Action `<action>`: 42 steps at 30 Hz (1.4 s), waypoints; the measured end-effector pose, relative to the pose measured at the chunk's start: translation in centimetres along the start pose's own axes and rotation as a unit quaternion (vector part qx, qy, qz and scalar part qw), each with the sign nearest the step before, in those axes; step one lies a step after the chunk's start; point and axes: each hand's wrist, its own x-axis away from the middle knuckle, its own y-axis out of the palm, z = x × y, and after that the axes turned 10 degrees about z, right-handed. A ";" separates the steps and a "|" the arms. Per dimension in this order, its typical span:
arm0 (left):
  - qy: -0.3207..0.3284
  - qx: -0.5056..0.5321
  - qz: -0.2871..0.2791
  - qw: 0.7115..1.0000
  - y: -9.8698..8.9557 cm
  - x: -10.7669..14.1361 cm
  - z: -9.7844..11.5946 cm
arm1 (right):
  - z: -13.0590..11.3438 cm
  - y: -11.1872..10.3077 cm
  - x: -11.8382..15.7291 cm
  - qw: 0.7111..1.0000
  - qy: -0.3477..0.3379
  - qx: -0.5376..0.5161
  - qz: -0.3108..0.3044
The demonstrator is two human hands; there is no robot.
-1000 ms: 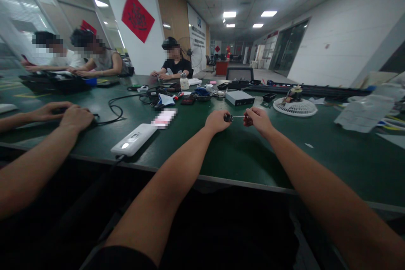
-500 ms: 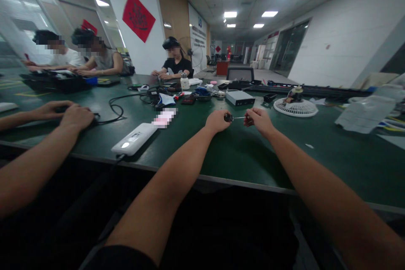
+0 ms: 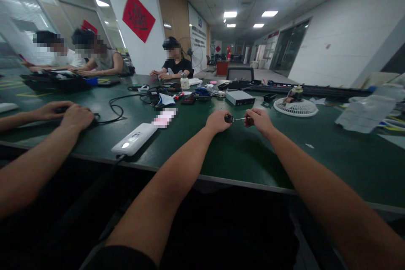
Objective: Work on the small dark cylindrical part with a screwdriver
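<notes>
A thin metal shaft (image 3: 239,119) spans the gap between the two hands, nearly level, sloping up slightly toward the right; it is held above the green table (image 3: 234,156), straight ahead of the person. Its left end meets a dark piece (image 3: 228,118) with a rounded end, gripped by the curled fingers of the left hand (image 3: 217,121). The right hand (image 3: 258,120) pinches the shaft's other end with bent fingers, which hide most of what is there; something reddish-dark shows under them, too small to make out.

Compared with a second ago, both hands keep almost the same place and the same hold; the shaft slants a little more.

The shaft looks bright and slim, while the dark piece is blackish with a faint shine.

Just beyond the hands sits a grey box (image 3: 240,97) with a dark front. Past the right hand, to its right, lies a round white grille (image 3: 295,107) with a part standing on it. Left of the left hand is a white device (image 3: 135,139), and farther left a co-worker's hands (image 3: 71,116) rest near a black cable (image 3: 115,112).
</notes>
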 end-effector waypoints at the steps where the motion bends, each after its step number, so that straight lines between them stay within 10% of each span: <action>1: 0.000 0.001 -0.003 1.000 0.0 0.0 0.0 | 0.0 0.0 0.0 1.000 -0.003 -0.008 0.000; 42: 0.004 -0.012 -0.012 1.000 -0.2 0.1 0.1 | 0.0 0.1 0.0 0.999 -0.019 0.036 -0.005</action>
